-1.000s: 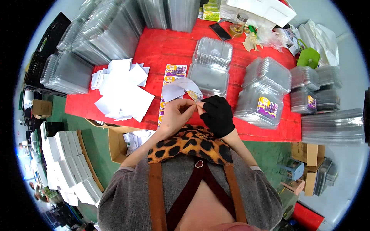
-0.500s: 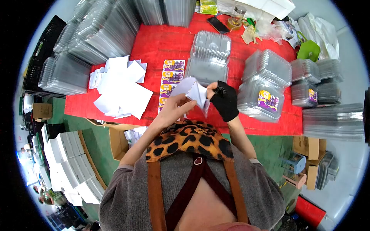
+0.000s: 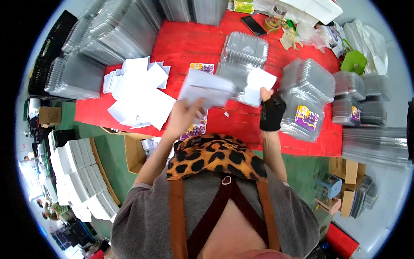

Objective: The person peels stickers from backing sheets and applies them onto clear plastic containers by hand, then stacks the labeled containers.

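Observation:
My bare left hand [image 3: 184,117] is closed on a white paper sheet [image 3: 205,86]; fingers and sheet are smeared by motion. The sheet covers most of a strip of grape stickers [image 3: 202,67] lying on the table. My right hand [image 3: 272,111], in a black fingerless glove, pinches a smaller white paper piece [image 3: 260,84] between thumb and finger. That piece hangs over the front of an open clear plastic clamshell stack [image 3: 245,49]. Just right of my right hand stands another clamshell stack [image 3: 317,80] with a purple and yellow grape sticker [image 3: 306,117] on its front lid.
A pile of white papers [image 3: 144,99] lies left on the red table [image 3: 189,39]. Tall clamshell stacks [image 3: 125,39] stand behind it. Smaller boxes [image 3: 348,86] are at the right. A phone [image 3: 253,26] and a glass jar [image 3: 275,19] lie at the back.
My hands have moved apart, the left one leftward and the right one to the right and up. The white paper they held together is now in separate pieces, one per hand.

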{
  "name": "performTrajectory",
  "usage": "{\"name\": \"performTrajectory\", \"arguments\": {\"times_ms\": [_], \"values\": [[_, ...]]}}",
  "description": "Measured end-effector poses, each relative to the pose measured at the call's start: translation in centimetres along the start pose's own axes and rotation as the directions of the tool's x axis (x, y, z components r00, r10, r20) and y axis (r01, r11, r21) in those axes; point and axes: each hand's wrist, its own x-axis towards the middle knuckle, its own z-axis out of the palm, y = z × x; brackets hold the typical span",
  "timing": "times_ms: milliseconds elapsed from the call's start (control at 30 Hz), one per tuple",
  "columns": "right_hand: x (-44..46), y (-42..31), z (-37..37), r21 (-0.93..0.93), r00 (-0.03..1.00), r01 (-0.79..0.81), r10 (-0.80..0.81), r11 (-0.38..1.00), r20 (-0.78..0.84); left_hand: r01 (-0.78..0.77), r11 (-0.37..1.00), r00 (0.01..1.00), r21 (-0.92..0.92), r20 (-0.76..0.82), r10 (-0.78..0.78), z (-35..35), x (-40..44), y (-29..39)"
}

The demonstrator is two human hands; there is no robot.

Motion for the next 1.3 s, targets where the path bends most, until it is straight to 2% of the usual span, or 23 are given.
{"name": "performTrajectory", "arguments": {"times_ms": [67,100,133,167,200,233,300,333,400,433,500,533,600,667,733,800,867,933,1033,1167,1300], "values": [[1.4,0.3,-0.6,-0.308,0.958,0.271,-0.288,0.912,-0.011,-0.081,0.995,0.953,0.055,-0.289,0.093,-3.6,1.7,-2.0],[1.4,0.8,-0.8,-0.420,0.935,0.340,-0.350,0.842,0.056,-0.102,0.994,0.918,0.042,-0.380,0.110,-5.5,1.8,-0.8],[1.6,0.6,-0.7,-0.539,0.859,0.504,-0.459,0.675,0.227,-0.168,0.979,0.859,-0.112,-0.504,0.090,-7.4,3.0,-2.0],[2.1,1.2,-0.8,-0.540,0.786,0.615,-0.498,0.575,0.366,-0.201,0.971,0.823,-0.128,-0.560,0.096,-9.2,3.3,-1.3],[2.7,2.3,-0.9,-0.517,0.697,0.717,-0.514,0.468,0.501,-0.257,0.965,0.749,-0.055,-0.642,0.163,-11.0,4.1,-1.3],[3.1,3.5,-0.8,-0.514,0.669,0.742,-0.530,0.431,0.521,-0.245,0.970,0.715,-0.001,-0.675,0.180,-13.1,4.6,-1.7],[3.8,6.1,-0.5,-0.499,0.609,0.789,-0.559,0.358,0.563,-0.336,0.937,0.584,0.096,-0.760,0.287,-16.4,6.4,-2.1],[4.2,6.8,-0.4,-0.511,0.603,0.792,-0.561,0.335,0.567,-0.297,0.943,0.530,0.153,-0.795,0.296,-17.6,6.8,-1.7],[4.8,8.1,0.0,-0.533,0.593,0.794,-0.565,0.293,0.573,-0.262,0.956,0.466,0.134,-0.850,0.247,-20.0,7.9,-1.8],[5.2,8.2,0.2,-0.531,0.620,0.778,-0.543,0.335,0.566,-0.293,0.956,0.471,0.008,-0.869,0.152,-20.8,8.4,-2.0],[5.8,7.8,0.6,-0.504,0.574,0.811,-0.564,0.295,0.594,-0.352,0.905,0.497,-0.241,-0.867,-0.037,-21.6,9.7,-2.1],[6.0,7.7,0.8,-0.493,0.551,0.826,-0.573,0.273,0.607,-0.335,0.909,0.560,-0.246,-0.829,-0.018,-21.0,10.3,-2.6],[6.4,8.7,1.0,-0.514,0.575,0.813,-0.526,0.276,0.627,-0.299,0.919,0.673,-0.255,-0.739,0.014,-18.4,11.3,-4.5],[6.3,9.8,1.0,-0.535,0.598,0.799,-0.449,0.273,0.664,-0.244,0.945,0.814,-0.216,-0.576,0.078,-14.1,12.0,-5.8],[6.2,10.7,1.0,-0.557,0.616,0.787,-0.341,0.263,0.710,-0.225,0.965,0.908,-0.136,-0.388,0.157,-8.0,11.5,-4.1],[6.1,11.2,0.9,-0.545,0.597,0.802,-0.370,0.245,0.711,-0.335,0.899,0.909,0.280,-0.155,0.387,-4.1,12.3,-5.7],[6.1,11.5,0.9,-0.550,0.598,0.801,-0.374,0.239,0.709,-0.466,0.816,0.877,0.342,0.060,0.476,0.2,10.7,-3.2],[5.9,11.7,0.8,-0.572,0.623,0.782,-0.353,0.248,0.698,-0.584,0.714,0.811,0.387,0.232,0.537,3.0,10.5,-3.4],[5.6,12.1,0.6,-0.561,0.654,0.756,-0.372,0.338,0.658,-0.635,0.554,0.770,0.538,0.388,0.506,5.5,10.5,-4.3],[4.1,12.0,0.3,-0.605,0.694,0.720,-0.328,0.339,0.642,-0.602,0.524,0.798,0.603,0.421,0.432,6.3,8.7,-5.7],[0.8,11.3,-0.5,-0.552,0.684,0.725,-0.328,0.412,0.652,-0.557,0.622,0.828,0.551,0.425,0.365,5.4,5.4,-5.3]]}}
